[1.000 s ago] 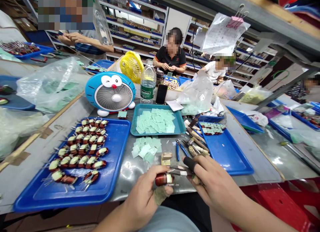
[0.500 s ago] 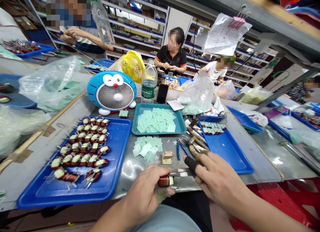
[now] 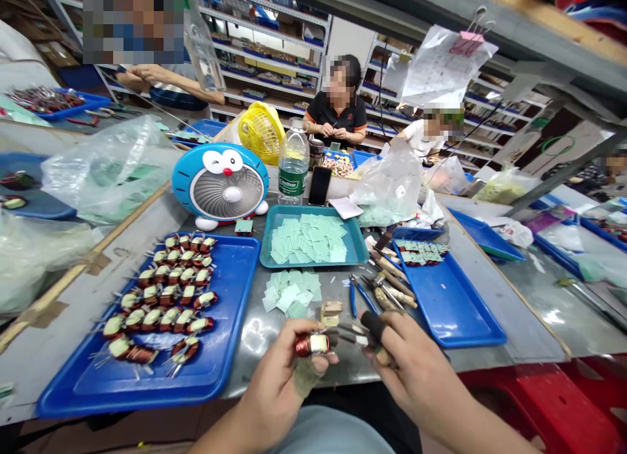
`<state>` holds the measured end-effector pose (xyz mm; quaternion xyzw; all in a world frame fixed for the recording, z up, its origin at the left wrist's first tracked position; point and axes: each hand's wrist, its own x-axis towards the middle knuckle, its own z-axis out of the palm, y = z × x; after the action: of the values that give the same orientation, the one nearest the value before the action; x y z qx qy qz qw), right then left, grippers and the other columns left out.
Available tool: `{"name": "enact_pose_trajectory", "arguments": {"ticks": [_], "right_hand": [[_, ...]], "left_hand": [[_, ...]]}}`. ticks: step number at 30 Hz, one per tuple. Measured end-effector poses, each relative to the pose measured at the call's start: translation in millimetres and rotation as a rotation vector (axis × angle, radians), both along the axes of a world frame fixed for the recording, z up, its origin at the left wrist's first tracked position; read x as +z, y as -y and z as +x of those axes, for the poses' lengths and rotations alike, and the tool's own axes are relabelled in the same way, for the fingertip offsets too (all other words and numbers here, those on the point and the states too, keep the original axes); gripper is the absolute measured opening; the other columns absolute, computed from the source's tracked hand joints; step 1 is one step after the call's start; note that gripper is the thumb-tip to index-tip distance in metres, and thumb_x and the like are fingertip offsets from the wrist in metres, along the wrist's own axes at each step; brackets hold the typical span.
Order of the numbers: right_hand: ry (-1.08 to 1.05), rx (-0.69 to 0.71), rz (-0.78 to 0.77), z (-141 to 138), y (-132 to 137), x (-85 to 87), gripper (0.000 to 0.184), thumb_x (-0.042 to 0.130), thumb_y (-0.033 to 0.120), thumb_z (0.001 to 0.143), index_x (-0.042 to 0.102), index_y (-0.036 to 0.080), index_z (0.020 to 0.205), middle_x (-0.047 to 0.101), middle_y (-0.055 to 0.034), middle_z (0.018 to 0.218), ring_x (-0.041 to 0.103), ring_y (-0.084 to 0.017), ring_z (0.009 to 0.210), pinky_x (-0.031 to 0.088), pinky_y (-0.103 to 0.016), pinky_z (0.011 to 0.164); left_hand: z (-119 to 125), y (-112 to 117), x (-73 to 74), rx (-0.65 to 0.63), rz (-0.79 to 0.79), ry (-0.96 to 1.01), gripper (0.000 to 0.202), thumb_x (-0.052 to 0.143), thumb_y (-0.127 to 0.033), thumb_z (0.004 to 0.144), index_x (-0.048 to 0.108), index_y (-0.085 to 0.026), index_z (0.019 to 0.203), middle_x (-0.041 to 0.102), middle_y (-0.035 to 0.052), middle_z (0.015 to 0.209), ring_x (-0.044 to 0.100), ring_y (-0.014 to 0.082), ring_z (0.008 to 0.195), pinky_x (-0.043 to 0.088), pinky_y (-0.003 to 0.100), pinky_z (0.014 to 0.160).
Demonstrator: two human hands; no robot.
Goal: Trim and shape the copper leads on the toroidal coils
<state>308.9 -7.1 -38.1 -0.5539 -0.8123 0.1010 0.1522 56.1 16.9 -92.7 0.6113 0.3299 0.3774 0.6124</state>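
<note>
My left hand is closed around a copper-wound coil with a pale yellow end, pinched between thumb and fingers above the front of the bench. Opposite it, my right hand grips a slim metal tool with a white patch on it; its tip reaches the coil's right side. Blur hides the tool's exact kind, and whether it touches. Dark wrapping covers one right finger. Just beyond the hands stands a small wooden block, with loose pale green sheets behind it.
Rows of coils fill the left blue tray. A teal tray holds more green sheets. Blue-handled pliers and several tools lie right of centre, beside another blue tray. A fan and bottle stand behind. Co-workers sit opposite.
My left hand has moved slightly left and up, and the coil has turned so its pale end faces me more. The right hand with the tool has shifted slightly left and down.
</note>
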Motion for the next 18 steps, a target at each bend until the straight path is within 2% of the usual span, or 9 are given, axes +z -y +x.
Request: {"name": "enact_pose_trajectory", "arguments": {"ticks": [3,7,9,11,13,14,16,18], "right_hand": [[-0.030,-0.007,-0.091,-5.5,4.1,-8.8,0.014,0.055,0.010,0.094,0.055,0.021,0.101,0.056,-0.0084,0.112,0.052,-0.026,0.098,0.044,-0.042,0.085],[-0.008,0.005,-0.081,-4.5,2.3,-7.6,0.012,0.055,0.010,0.093,0.056,0.021,0.098,0.056,-0.0073,0.105,0.052,-0.027,0.096,0.045,-0.043,0.083],[-0.014,0.028,-0.069,0.1,1.0,-7.8,0.016,0.056,0.009,0.092,0.056,0.021,0.103,0.057,-0.0064,0.102,0.052,-0.026,0.093,0.045,-0.042,0.079],[-0.023,0.055,-0.062,6.1,-0.2,-7.8,0.028,0.056,0.008,0.092,0.055,0.023,0.115,0.057,-0.0058,0.102,0.052,-0.025,0.091,0.045,-0.040,0.077],[-0.016,0.081,-0.053,11.9,-1.7,-6.0,0.040,0.056,0.007,0.091,0.052,0.025,0.126,0.058,-0.0059,0.103,0.052,-0.025,0.091,0.045,-0.040,0.077],[-0.007,0.093,-0.046,14.4,-2.4,-4.4,0.041,0.055,0.007,0.092,0.051,0.025,0.128,0.058,-0.0060,0.103,0.052,-0.025,0.091,0.046,-0.041,0.077],[0.009,0.100,-0.040,18.3,-3.5,-0.8,0.039,0.054,0.007,0.092,0.053,0.025,0.127,0.058,-0.0064,0.102,0.051,-0.026,0.091,0.046,-0.041,0.078],[0.015,0.087,-0.056,21.2,-3.7,2.1,0.035,0.054,0.007,0.092,0.055,0.024,0.123,0.058,-0.0070,0.104,0.052,-0.026,0.092,0.047,-0.042,0.079]], "left_hand": [[2.2,1.5,-1.2,-0.037,-0.141,0.091,0.033,0.055,-0.042,0.099,0.041,-0.026,0.124,0.068,0.0050,0.109,0.068,0.0137,0.103,0.054,0.023,0.093],[3.1,-0.9,-7.0,-0.054,-0.118,0.014,0.035,0.058,-0.041,0.097,0.043,-0.026,0.124,0.063,0.0063,0.117,0.066,0.0162,0.108,0.053,0.027,0.097],[4.2,-2.7,-7.4,-0.057,-0.110,-0.009,0.045,0.062,-0.043,0.095,0.042,-0.028,0.132,0.061,0.0078,0.122,0.064,0.0179,0.110,0.051,0.030,0.099],[7.4,-4.5,-4.5,-0.133,-0.172,0.069,0.059,0.063,-0.051,0.091,0.040,-0.026,0.140,0.061,0.0104,0.123,0.064,0.0207,0.112,0.050,0.032,0.101],[13.2,-6.3,0.1,-0.258,-0.318,0.264,0.068,0.054,-0.065,0.090,0.046,-0.019,0.139,0.066,0.0134,0.113,0.067,0.0227,0.104,0.052,0.035,0.095],[16.8,-7.1,2.4,-0.297,-0.410,0.375,0.069,0.046,-0.069,0.091,0.050,-0.015,0.134,0.068,0.0139,0.103,0.069,0.0222,0.093,0.054,0.035,0.088],[24.3,-8.9,5.8,-0.314,-0.555,0.498,0.064,0.046,-0.066,0.094,0.054,-0.011,0.126,0.069,0.0129,0.091,0.069,0.0186,0.077,0.054,0.032,0.077],[30.5,-10.5,7.8,-0.259,-0.598,0.493,0.053,0.062,-0.055,0.091,0.054,-0.012,0.120,0.069,0.0099,0.089,0.066,0.0139,0.073,0.051,0.025,0.071]]}}
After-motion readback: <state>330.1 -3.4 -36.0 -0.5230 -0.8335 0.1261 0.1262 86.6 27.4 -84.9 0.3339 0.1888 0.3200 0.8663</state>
